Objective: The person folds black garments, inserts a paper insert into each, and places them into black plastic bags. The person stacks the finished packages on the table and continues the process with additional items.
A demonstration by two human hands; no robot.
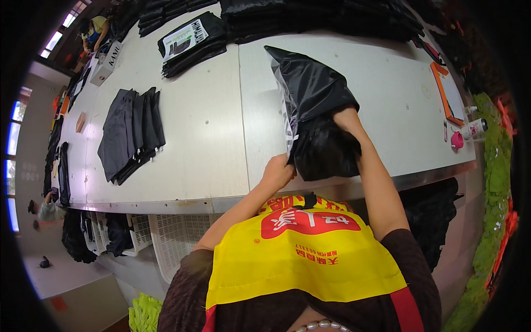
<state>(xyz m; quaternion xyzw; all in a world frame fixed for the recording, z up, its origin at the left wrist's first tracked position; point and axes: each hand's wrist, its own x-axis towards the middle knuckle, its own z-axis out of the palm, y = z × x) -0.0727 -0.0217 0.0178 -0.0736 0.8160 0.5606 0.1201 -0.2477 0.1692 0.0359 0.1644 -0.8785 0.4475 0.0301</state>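
Observation:
A black plastic bag [312, 83] with a pale printed side lies on the table in front of me, its pointed end away from me. My left hand [278, 172] pinches the near left edge of the bag. My right hand [346, 118] reaches into it from the right, and its fingers are hidden under the black plastic. A shiny dark bundle [327, 150] bulges between my forearms; whether it is cloth or part of the bag I cannot tell. Left of these lies a fanned stack of folded dark garments [131, 130].
Packed black bags [191, 41] are stacked along the far side of the white table [204, 122]. An orange-edged tray [448, 94], a white bottle [474, 129] and a pink item [457, 141] sit at the right. White baskets [177, 238] stand beneath. People work at the far left.

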